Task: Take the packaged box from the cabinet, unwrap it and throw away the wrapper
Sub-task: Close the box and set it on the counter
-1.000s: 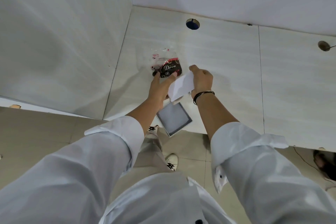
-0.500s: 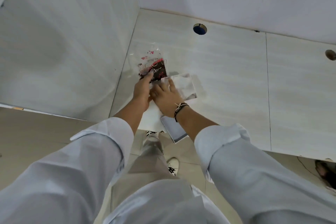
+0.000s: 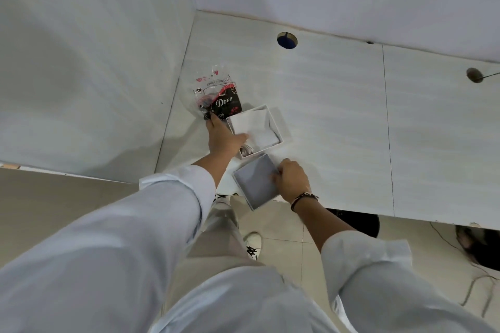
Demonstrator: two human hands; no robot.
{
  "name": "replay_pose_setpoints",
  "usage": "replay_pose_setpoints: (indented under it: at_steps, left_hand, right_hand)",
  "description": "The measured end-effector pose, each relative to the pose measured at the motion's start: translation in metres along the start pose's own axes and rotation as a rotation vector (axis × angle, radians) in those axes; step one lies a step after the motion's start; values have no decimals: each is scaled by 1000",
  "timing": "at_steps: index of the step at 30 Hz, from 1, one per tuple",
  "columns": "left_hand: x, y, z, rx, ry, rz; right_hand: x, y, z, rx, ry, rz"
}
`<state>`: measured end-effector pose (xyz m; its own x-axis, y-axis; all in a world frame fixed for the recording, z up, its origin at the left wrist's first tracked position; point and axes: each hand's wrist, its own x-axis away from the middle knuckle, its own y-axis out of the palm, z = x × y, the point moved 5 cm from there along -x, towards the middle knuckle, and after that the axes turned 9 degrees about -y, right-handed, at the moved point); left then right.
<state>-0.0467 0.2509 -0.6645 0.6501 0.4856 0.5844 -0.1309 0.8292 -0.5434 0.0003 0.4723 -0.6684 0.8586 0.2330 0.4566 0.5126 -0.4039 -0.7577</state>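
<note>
1. White panels close off the back and left of the cabinet shelf (image 3: 324, 116), and from my remote seat I see its pale grained top, a round cable hole (image 3: 287, 40) near the back wall, and tiled floor below the front edge

2. My left hand (image 3: 223, 138) lies flat, fingers spread narrow, with the fingertips pressing the near corner of the Dove wrapper (image 3: 219, 96) and the thumb resting on the white tissue inside the open box (image 3: 255, 127); it pins rather than grips

3. My right hand (image 3: 290, 180) is closed on the right edge of the grey lid (image 3: 255, 182), thumb on top, fingers underneath; I cannot tell how firm that pinch is

4. The box sits on the shelf just beside the wrapper, touching it at the near corner, with the lid lying apart toward the front edge

5. Risk: the lid overhangs the front edge over the floor; if my right hand slackens or drags it further out, I judge it would tip off and drop by my shoes

6. Risk: the wrapper is thin crinkled film; a flat press gives little hold, so sweeping it could slide it toward the back-left corner instead of lifting it

7. Risk: the thumb on the tissue may pull the light box along as the left hand moves, spilling whatever lies under the tissue, which I cannot see

8. Judgement: unwrapping looks done; binning the wrapper remains, and no bin shows in view, so I would need to search
</note>
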Motion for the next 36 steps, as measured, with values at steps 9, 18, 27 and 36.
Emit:
replay_pose_setpoints:
  at_steps: [9, 18, 27, 36]
  left_hand:
    - [-2, -13, -3, 112, 67, -7]
    - [69, -30, 39, 503, 311, 64]
    - [49, -56, 34, 888, 34, -164]
    - [40, -63, 35, 696, 68, -118]
  right_hand:
    - [-8, -105, 43, -128, 272, 286]
    - [3, -139, -94, -53, -248, 762]
    - [-6, -86, -137, -295, -568, 462]
    - [-63, -91, -63, -866, -83, 233]
